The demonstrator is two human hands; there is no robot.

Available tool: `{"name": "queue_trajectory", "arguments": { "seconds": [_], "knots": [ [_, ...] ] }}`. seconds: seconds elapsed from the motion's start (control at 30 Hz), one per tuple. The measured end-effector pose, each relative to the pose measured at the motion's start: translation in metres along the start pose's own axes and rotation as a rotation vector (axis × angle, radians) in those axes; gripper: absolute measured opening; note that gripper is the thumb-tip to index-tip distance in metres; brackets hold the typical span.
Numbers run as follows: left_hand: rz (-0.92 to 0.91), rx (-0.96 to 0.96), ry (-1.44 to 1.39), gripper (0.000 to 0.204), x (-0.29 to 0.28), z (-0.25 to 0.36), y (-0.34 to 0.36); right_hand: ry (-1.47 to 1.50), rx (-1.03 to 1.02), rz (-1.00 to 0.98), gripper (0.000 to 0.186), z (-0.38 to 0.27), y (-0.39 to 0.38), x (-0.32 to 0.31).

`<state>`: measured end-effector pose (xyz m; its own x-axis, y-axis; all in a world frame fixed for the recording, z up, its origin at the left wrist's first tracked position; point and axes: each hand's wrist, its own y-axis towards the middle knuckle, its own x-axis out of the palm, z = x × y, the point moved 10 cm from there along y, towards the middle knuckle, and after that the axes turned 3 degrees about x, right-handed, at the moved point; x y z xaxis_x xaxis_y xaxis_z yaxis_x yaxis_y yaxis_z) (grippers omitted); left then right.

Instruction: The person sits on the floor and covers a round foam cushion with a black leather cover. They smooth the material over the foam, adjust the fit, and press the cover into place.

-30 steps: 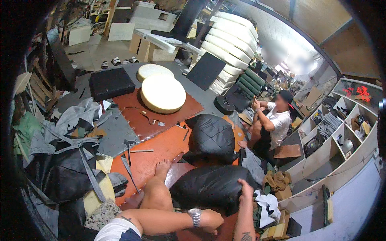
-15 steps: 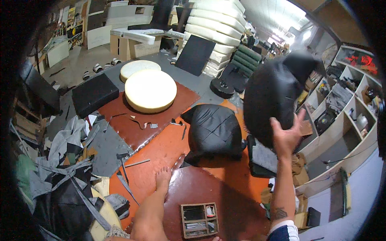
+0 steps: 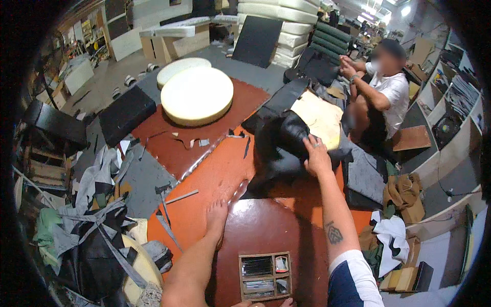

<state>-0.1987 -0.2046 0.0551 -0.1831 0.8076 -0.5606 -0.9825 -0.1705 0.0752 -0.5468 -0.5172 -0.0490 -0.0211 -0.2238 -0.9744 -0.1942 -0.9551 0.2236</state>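
Observation:
My right hand reaches to the middle right and touches a black leather-covered cushion, its fingers slightly apart against the dark surface. This piece lies tilted over another black cushion, with a cream underside or panel facing up. My left hand is not clearly in view; small bits of skin at the bottom edge are too cropped to name. A partitioned wooden box with small items sits on the maroon sheet between my legs.
A co-worker sits at right beside shelves. Round foam pads, a black slab and stacked white foam lie ahead. Scraps pile at left; orange and maroon sheets cover the floor.
The cushion was lifted from near my legs, swung up and forward, and now rests over the other one, uncovering the box. My left hand has left the view.

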Motion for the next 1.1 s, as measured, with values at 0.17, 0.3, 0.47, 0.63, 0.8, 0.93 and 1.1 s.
{"name": "queue_trajectory", "arguments": {
  "seconds": [0.17, 0.3, 0.47, 0.63, 0.8, 0.93, 1.1],
  "knots": [
    [-0.081, 0.058, 0.016, 0.034, 0.030, 0.028, 0.003, 0.147, -0.091, -0.242, 0.051, -0.070, -0.128, -0.040],
    [-0.291, 0.135, 0.008, 0.036, 0.072, 0.057, 0.017, 0.267, -0.291, -0.436, 0.032, -0.159, -0.219, -0.124],
    [-0.585, -0.115, 0.228, 0.038, 0.122, 0.041, 0.042, 0.608, -0.895, 0.067, 0.014, -0.307, -0.329, -0.359],
    [-0.541, -0.135, 0.411, 0.029, 0.131, 0.031, 0.067, 0.568, -1.123, 0.108, 0.019, -0.453, -0.441, -0.449],
    [-0.383, -0.134, 0.467, 0.036, 0.124, 0.013, 0.078, 0.489, -1.269, -0.151, 0.021, -0.443, -0.475, -0.458],
    [-0.265, -0.123, 0.467, 0.047, 0.113, -0.003, 0.076, 0.461, -1.220, -0.089, 0.037, -0.405, -0.478, -0.488],
    [-0.233, -0.154, 0.444, 0.046, 0.108, -0.006, 0.081, 0.276, -1.202, 0.235, 0.062, -0.389, -0.477, -0.501]
  ]
}}
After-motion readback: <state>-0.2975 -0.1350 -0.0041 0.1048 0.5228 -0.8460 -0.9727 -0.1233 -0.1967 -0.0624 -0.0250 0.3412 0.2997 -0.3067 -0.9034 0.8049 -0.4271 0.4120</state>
